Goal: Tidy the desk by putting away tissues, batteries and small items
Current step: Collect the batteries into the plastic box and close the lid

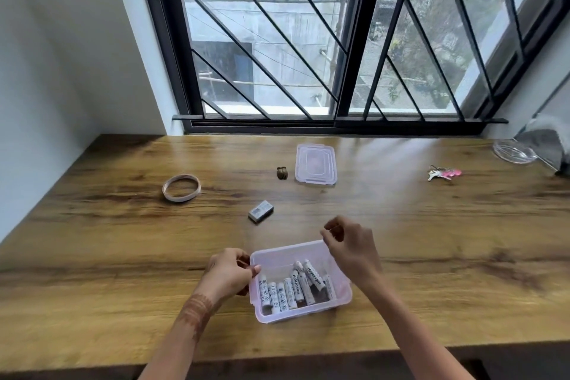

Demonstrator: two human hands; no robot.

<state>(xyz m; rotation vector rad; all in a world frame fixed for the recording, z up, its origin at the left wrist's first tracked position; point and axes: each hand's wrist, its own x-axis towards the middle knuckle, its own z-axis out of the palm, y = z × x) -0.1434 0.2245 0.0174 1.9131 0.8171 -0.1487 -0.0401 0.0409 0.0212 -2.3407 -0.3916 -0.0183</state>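
A clear plastic box [342,299] stands near the desk's front edge with several white batteries [293,288] lying inside. My left hand [229,274] grips the box's left rim. Above the box's far right corner hovers my right hand [351,247], fingers loosely curled with nothing visible in them. The box's lid [315,164] lies flat farther back. A small grey matchbox-like box [260,211] sits between lid and box. Beside the lid is a small brown object [282,173]. A roll of tape [181,188] lies at the left.
A bunch of keys with a pink tag [444,173] lies at the right. A clear round dish [513,151] and grey cloth [546,139] sit at the far right corner. The wooden desk [123,256] meets a barred window at the back.
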